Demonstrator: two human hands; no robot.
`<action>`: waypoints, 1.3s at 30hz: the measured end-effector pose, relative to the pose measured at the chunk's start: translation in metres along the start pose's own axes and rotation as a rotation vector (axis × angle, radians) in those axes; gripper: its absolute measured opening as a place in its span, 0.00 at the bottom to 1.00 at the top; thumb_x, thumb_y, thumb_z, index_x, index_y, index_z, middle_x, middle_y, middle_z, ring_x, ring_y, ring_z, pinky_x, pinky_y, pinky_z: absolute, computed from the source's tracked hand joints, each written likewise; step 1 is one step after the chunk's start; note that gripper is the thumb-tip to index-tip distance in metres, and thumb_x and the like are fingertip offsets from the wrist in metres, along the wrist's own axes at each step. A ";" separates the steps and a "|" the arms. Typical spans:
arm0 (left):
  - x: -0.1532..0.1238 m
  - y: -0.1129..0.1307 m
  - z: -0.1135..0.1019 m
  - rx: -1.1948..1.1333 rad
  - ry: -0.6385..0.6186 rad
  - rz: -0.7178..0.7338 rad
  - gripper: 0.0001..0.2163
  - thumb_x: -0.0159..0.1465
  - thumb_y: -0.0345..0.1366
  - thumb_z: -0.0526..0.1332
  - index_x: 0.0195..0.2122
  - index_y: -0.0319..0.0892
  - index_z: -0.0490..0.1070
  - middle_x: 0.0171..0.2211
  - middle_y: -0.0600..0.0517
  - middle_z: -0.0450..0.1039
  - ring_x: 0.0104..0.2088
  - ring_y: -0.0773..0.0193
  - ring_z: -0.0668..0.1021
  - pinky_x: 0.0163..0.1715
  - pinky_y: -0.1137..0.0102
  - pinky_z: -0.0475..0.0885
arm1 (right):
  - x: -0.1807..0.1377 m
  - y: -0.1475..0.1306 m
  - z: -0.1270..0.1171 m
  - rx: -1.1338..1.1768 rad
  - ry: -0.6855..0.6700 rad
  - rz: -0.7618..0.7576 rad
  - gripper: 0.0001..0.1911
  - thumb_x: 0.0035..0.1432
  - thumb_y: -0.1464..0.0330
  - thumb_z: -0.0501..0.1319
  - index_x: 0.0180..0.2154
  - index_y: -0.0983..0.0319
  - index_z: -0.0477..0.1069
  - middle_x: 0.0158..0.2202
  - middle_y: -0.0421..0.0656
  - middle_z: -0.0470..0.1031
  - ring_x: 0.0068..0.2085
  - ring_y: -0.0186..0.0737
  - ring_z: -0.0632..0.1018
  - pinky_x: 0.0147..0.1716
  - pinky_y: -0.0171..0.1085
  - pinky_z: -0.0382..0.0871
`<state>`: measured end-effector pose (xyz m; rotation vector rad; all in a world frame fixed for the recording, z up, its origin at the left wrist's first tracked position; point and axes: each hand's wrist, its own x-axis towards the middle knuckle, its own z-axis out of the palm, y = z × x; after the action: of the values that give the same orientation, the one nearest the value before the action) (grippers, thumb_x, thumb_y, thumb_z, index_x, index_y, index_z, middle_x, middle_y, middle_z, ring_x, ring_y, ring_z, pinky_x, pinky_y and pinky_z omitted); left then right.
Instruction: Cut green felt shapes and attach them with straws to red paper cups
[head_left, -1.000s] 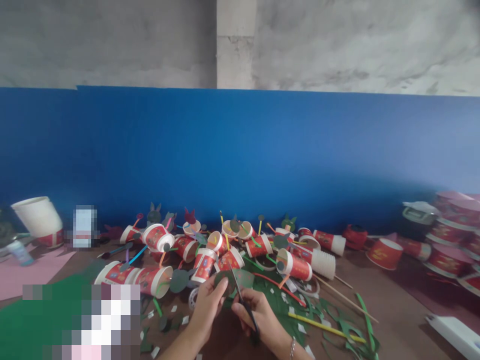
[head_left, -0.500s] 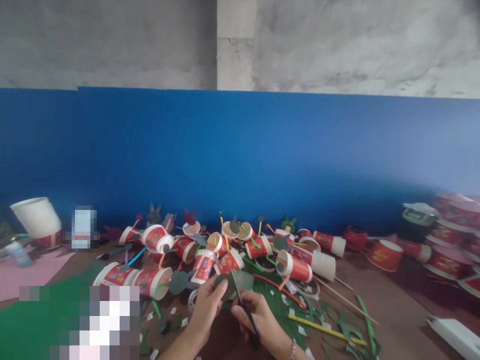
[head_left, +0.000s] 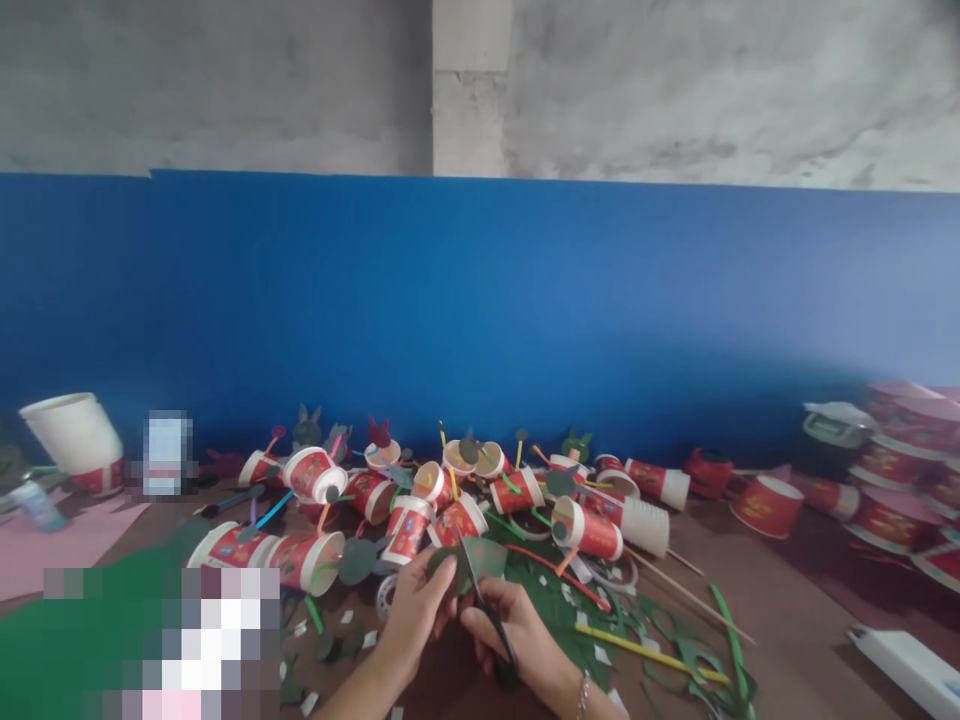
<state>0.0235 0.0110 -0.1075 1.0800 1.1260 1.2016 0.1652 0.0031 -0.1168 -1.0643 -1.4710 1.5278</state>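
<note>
My left hand [head_left: 416,610] pinches a dark green paper piece [head_left: 484,556] near the bottom centre of the view. My right hand [head_left: 517,632] grips black-handled scissors [head_left: 491,620], whose blades point up into that green piece. Both hands hover just above the brown table [head_left: 780,620], in front of a heap of red and white paper cups [head_left: 409,525] stuck with coloured sticks and dark paper shapes.
Green paper offcuts [head_left: 675,650] and a yellow stick [head_left: 645,652] lie to the right of my hands. A green sheet [head_left: 82,630] and pink sheet [head_left: 52,545] lie at left, beside a white bucket [head_left: 75,435]. Red bowls [head_left: 907,480] stack at right. A blue wall panel [head_left: 480,310] stands behind.
The scissors and the green piece have shifted very slightly; both hands stay in the same place.
</note>
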 end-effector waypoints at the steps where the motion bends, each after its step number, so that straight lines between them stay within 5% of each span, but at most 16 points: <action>1: 0.000 0.000 0.000 0.006 -0.005 0.002 0.18 0.54 0.53 0.60 0.27 0.40 0.66 0.12 0.60 0.61 0.11 0.76 0.58 0.10 0.81 0.49 | 0.000 0.001 0.000 -0.001 0.003 -0.003 0.27 0.41 0.47 0.64 0.27 0.65 0.67 0.13 0.34 0.64 0.13 0.26 0.64 0.12 0.26 0.59; 13: 0.001 -0.002 -0.001 -0.008 0.056 -0.015 0.17 0.53 0.51 0.61 0.27 0.41 0.65 0.13 0.62 0.56 0.13 0.76 0.55 0.11 0.81 0.49 | 0.001 0.002 -0.002 -0.044 0.012 0.025 0.24 0.42 0.49 0.64 0.25 0.65 0.66 0.11 0.33 0.63 0.11 0.26 0.62 0.09 0.26 0.55; 39: 0.005 0.007 -0.010 -0.040 -0.080 -0.111 0.15 0.49 0.46 0.65 0.27 0.40 0.66 0.16 0.62 0.56 0.14 0.78 0.55 0.13 0.82 0.47 | 0.001 0.002 -0.010 -0.056 -0.068 0.030 0.19 0.47 0.54 0.63 0.24 0.64 0.66 0.11 0.32 0.61 0.12 0.25 0.61 0.09 0.24 0.56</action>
<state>0.0126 0.0170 -0.1021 1.0136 1.0818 1.0800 0.1747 0.0077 -0.1185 -1.0806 -1.5586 1.5656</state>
